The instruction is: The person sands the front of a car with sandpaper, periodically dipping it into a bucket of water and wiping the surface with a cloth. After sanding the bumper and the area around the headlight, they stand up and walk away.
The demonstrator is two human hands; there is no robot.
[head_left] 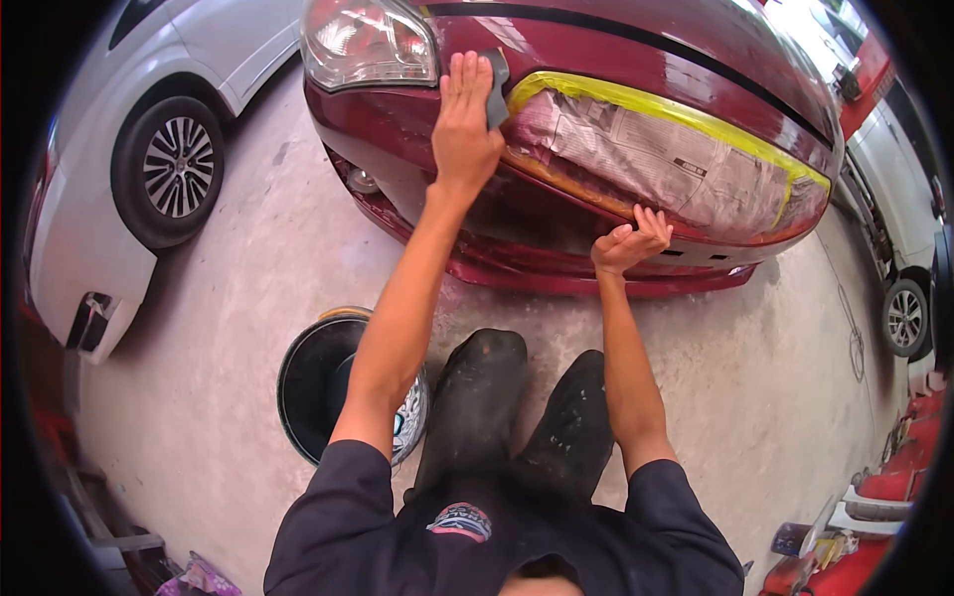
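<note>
My left hand (465,129) lies with straight fingers against a dark red car bumper (517,209), just beside the headlight (368,45). Under that palm is a grey sheet that looks like sandpaper (496,87), its edge sticking out toward the right. My right hand (634,243) touches the lower lip of the bumper opening, fingers apart, with nothing visible in it. Printed newspaper (646,149) covers the grille opening between and above my hands. Yellow masking tape (686,109) runs along the paper's upper edge. Brownish bare patches show along the lower edge.
A black bucket (288,397) stands on the concrete floor by my left knee, with something pale and glossy next to it. A silver vehicle (229,40) is parked at left, another car (899,199) at right. Red parts and clutter (884,487) lie at lower right.
</note>
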